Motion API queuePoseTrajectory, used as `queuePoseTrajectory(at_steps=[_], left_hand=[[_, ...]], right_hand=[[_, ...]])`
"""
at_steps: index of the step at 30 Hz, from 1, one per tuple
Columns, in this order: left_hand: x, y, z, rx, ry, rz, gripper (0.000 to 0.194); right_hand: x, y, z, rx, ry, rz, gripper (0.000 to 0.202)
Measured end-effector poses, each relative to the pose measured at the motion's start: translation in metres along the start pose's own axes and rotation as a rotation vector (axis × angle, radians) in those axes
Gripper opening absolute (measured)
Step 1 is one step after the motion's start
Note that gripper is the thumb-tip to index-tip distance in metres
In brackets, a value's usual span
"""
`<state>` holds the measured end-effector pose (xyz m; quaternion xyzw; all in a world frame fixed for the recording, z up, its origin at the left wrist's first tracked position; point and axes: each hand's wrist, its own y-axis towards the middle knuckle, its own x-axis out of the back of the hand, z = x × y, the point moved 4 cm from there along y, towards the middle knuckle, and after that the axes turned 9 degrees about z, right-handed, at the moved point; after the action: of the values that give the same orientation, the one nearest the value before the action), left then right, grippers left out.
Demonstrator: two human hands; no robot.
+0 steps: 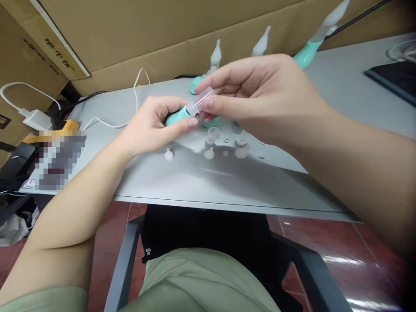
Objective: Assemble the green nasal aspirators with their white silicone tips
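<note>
My left hand (156, 123) grips a teal rubber bulb (178, 116) above the grey table (201, 182). A clear plastic tube (200, 101) sticks out of the bulb, and my right hand (260, 93) pinches that tube between thumb and fingers. Both hands meet over the middle of the table. Below them lie several small clear plastic caps and tips (209, 152).
Three finished teal bulbs with clear nozzles (215, 56) stand upright at the back, against cardboard boxes (162, 39). A white charger and cable (37, 118) lie at the left. A dark flat object (394, 78) sits at the far right. The table's front edge runs above my lap.
</note>
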<state>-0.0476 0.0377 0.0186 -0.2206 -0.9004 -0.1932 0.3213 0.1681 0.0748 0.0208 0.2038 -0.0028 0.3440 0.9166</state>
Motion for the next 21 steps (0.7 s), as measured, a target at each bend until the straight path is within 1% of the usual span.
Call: queuePoseTrajectory(at_steps=[5,7,11,15,18,21], left_hand=[[0.0011,-0.0028,-0.0021,0.027,0.062,-0.031,0.059],[0.0011,-0.0038,-0.0041,0.021,0.100,-0.043,0.058],[0.0004,-0.0042,-0.0065,-0.012,0.183,-0.057,0.047],[-0.0001,-0.0044,-0.0078,-0.051,0.215,-0.058,0.039],[-0.0004,-0.0052,-0.0086,-0.033,0.223,-0.042,0.035],[-0.0008,-0.0058,-0.0095,-0.019,0.214,-0.028,0.027]], right_hand=[[0.0021,-0.0024,0.0053,-0.020,-0.106,-0.020,0.028],[0.0029,-0.0023,0.0063,-0.032,-0.141,-0.017,0.028],[0.0036,-0.0008,0.0076,-0.062,-0.172,0.034,0.023],[0.0044,-0.0002,0.0084,-0.112,-0.248,0.061,0.024],[0.0034,-0.0005,0.0077,-0.120,-0.284,0.088,0.024],[0.0017,-0.0009,0.0067,-0.099,-0.301,0.112,0.023]])
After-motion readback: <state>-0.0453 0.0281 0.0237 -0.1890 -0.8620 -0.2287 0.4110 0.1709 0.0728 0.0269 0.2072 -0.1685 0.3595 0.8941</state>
